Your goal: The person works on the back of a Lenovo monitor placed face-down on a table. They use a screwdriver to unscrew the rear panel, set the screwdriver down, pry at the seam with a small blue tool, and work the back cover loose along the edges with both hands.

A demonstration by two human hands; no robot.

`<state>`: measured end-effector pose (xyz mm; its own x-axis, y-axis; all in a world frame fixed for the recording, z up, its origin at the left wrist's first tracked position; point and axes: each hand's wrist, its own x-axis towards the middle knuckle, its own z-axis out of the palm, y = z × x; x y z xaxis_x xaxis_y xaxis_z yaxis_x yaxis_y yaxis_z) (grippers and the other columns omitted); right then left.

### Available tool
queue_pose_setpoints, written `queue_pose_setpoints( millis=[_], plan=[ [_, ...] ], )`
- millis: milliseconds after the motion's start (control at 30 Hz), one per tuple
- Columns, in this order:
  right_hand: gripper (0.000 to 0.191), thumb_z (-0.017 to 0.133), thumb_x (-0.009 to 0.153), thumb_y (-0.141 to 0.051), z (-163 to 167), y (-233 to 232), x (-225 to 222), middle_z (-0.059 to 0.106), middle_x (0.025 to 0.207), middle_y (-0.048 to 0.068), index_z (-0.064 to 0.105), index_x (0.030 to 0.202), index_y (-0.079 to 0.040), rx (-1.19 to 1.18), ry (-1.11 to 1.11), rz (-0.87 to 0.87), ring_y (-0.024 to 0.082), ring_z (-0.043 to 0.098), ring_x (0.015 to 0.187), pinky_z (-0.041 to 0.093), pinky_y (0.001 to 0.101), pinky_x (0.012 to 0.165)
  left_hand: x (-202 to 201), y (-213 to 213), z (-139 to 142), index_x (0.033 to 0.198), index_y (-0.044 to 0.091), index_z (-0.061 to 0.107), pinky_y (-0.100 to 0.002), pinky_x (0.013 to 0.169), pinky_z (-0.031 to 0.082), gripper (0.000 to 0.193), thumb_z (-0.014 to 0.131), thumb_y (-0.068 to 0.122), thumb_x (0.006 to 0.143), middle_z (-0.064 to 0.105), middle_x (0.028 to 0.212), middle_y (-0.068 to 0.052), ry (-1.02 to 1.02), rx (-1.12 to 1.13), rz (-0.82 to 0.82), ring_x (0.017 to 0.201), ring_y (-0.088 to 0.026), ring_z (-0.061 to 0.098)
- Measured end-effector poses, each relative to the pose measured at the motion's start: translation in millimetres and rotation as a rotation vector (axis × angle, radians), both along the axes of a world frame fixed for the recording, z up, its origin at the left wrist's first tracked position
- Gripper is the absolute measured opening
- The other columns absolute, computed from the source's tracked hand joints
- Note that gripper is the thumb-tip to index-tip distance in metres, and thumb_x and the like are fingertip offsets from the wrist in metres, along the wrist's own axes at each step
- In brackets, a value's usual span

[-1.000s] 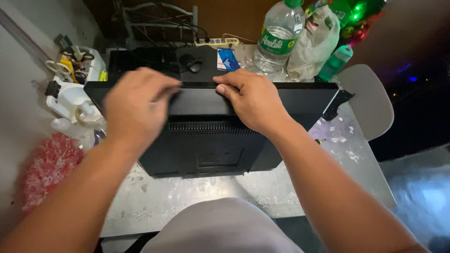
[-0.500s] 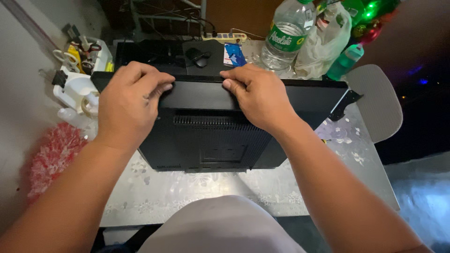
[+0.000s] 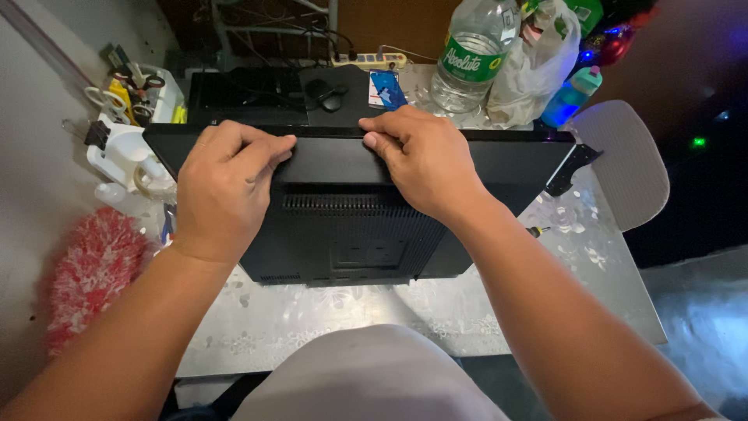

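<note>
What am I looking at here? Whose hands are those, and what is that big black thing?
The picture comes from a camera worn on a person's head, looking down, so you see that person's own two arms. The left hand and the right hand both grip the top edge of a flat black monitor, seen from its back, where there are little air slots. It stands on a table with a shiny flowered cover. Behind it are a big clear water bottle, a white plastic bag, a small blue bottle and a power strip. To the left sit a holder with scissors and a fluffy red duster. A white chair stands on the right.
</note>
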<state>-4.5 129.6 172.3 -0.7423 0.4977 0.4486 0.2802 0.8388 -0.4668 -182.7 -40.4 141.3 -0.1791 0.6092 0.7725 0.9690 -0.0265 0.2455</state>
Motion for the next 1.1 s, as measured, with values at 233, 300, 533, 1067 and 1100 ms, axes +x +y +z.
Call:
queue_pose_setpoints(
  millis=[233,300,533,1067,1100],
  plan=[
    [0.022,0.069,0.096,-0.023,-0.4,0.0,-0.6,0.075,0.101,0.009,0.078,0.113,-0.011,-0.023,0.005,-0.004,0.031,0.071,0.091,0.053,0.0403,0.079,4.0,11.1,3.8,0.102,0.008,0.078,-0.039,0.077,0.052,0.016,0.083,0.004,0.088,0.062,0.092,-0.007,-0.016,0.025,-0.053,0.088,-0.027,0.063],
    [0.022,0.069,0.096,-0.023,-0.2,-0.6,-1.4,0.074,0.1,0.009,0.078,0.113,-0.011,-0.018,0.001,-0.008,0.031,0.071,0.09,0.053,0.0406,0.078,5.8,16.4,5.0,0.1,0.008,0.078,-0.039,0.076,0.052,0.013,0.083,0.006,0.089,0.061,0.093,-0.007,-0.046,-0.003,-0.046,0.087,-0.027,0.064],
    [0.022,0.07,0.096,-0.024,-2.8,0.1,-4.9,0.074,0.098,0.009,0.078,0.112,-0.012,0.015,-0.012,-0.025,0.032,0.069,0.09,0.052,0.042,0.078,8.6,21.7,6.2,0.097,0.009,0.077,-0.039,0.074,0.053,0.01,0.083,0.008,0.088,0.063,0.094,-0.005,0.026,-0.036,-0.057,0.085,-0.027,0.063],
    [0.02,0.069,0.096,-0.024,-7.5,4.7,-8.7,0.074,0.096,0.007,0.079,0.109,-0.013,0.053,0.027,-0.02,0.03,0.069,0.091,0.051,0.043,0.082,6.8,30.9,3.1,0.096,0.01,0.079,-0.038,0.075,0.054,0.011,0.083,0.01,0.085,0.066,0.091,-0.002,-0.01,-0.059,0.004,0.083,-0.025,0.063],
    [0.02,0.069,0.096,-0.024,-7.9,5.2,-8.6,0.074,0.096,0.007,0.079,0.109,-0.013,0.064,0.025,-0.018,0.03,0.069,0.092,0.05,0.0432,0.082,6.9,31.1,2.8,0.096,0.01,0.079,-0.038,0.075,0.054,0.012,0.082,0.009,0.085,0.067,0.092,-0.002,0.001,-0.055,0.003,0.084,-0.025,0.063]
  ],
)
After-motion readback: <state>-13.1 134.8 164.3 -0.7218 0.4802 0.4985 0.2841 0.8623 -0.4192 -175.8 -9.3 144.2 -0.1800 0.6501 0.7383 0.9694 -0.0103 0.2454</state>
